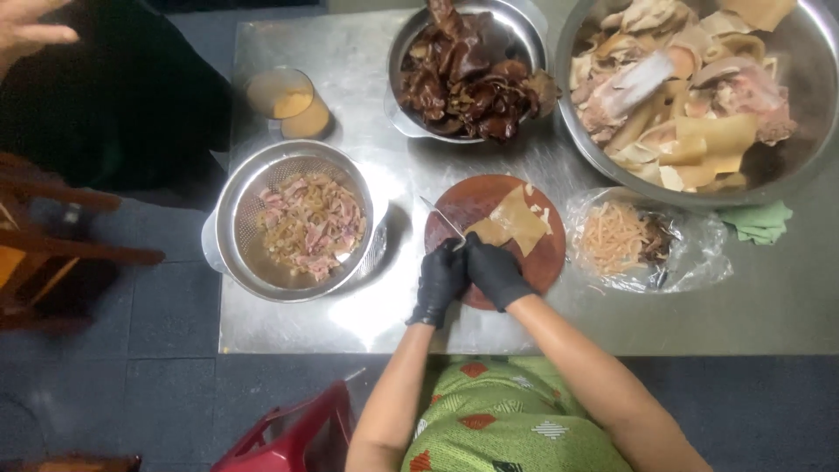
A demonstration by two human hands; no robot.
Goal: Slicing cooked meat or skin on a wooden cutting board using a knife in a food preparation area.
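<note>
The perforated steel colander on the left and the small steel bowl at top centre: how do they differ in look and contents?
The perforated steel colander holds small chopped pinkish and tan pieces; the small steel bowl holds large, glossy dark brown pieces.
The colander's wall is full of holes; the bowl's wall is solid.
The colander's pieces lie low inside it; the bowl's pieces heap above its rim.
Both are round, shiny metal, and stand on the steel table.

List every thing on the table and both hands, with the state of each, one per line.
Left hand: gloved, gripping the knife.
Right hand: gloved, pressing the tan sheet.
Cutting board: under the sheet.
Colander: holds cut strips.
Small bowl: piled with dark pieces.
Large bowl: filled with pale pieces.
Plastic bag: open, holding shreds.
</note>
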